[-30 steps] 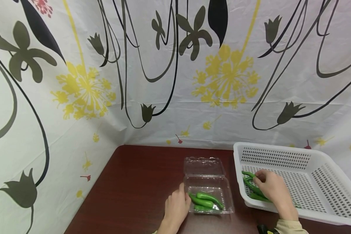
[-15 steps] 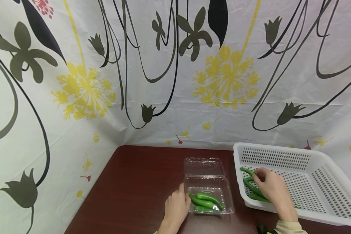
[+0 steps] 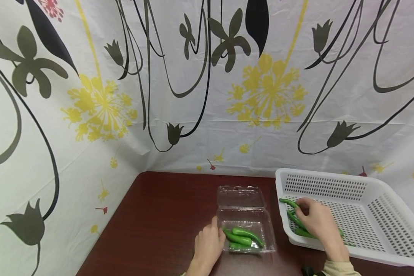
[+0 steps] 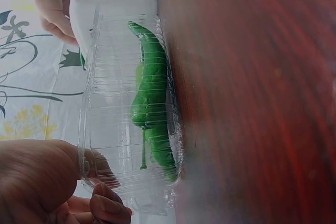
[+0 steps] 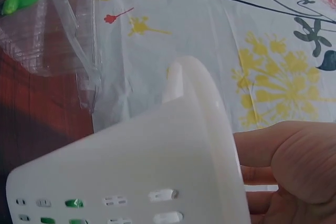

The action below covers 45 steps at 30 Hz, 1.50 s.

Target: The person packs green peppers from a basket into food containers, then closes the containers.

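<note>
My left hand holds the left rim of a clear plastic clamshell container, its lid folded back. In the left wrist view the thumb hooks over the rim with the fingers below it. Several green chili peppers lie in the container. Over the left end of a white basket, my right hand pinches another green chili pepper between thumb and fingers, its thin end pointing left. Beneath that hand more peppers lie on the basket floor. The right wrist view hides the right fingertips behind the basket wall.
The container and basket stand side by side on a dark red table, a narrow gap between them. A white cloth printed with flowers hangs behind and to the left. The basket's raised rim stands between the right hand and the container.
My right hand has shifted slightly left and up with the chili pepper, whose tip now reaches the basket's left wall. The left hand and container have stayed in place.
</note>
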Each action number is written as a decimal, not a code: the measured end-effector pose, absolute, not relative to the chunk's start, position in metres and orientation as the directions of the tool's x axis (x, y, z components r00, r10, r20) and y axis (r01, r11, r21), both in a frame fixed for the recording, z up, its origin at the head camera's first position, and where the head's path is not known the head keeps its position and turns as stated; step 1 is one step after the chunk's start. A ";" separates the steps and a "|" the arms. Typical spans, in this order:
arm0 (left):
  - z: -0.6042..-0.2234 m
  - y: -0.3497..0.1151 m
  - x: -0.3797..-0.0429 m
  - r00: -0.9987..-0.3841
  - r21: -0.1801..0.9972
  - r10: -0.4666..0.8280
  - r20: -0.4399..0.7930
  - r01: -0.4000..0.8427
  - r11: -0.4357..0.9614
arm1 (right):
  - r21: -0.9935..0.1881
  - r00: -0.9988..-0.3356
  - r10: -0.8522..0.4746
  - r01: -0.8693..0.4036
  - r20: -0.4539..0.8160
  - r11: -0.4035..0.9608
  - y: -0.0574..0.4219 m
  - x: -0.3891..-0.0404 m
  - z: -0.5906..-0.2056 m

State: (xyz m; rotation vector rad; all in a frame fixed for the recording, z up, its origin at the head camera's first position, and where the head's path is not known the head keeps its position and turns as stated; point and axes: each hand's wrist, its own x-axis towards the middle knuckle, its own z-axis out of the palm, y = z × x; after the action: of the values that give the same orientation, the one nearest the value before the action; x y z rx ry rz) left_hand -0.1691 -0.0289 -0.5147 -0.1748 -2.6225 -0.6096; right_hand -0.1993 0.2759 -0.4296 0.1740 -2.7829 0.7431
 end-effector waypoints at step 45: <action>-0.516 -0.030 -0.169 -0.899 0.402 0.040 0.436 0.234 0.885 | -0.410 -0.874 -0.149 -0.360 0.463 0.838 0.248 -0.201 -0.437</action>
State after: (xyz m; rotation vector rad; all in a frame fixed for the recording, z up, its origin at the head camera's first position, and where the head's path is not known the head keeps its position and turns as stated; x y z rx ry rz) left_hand -0.1691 -0.0299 -0.5160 -0.2005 -2.6305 -0.6343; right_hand -0.2013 0.2484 -0.4369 0.3782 -2.5983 0.6939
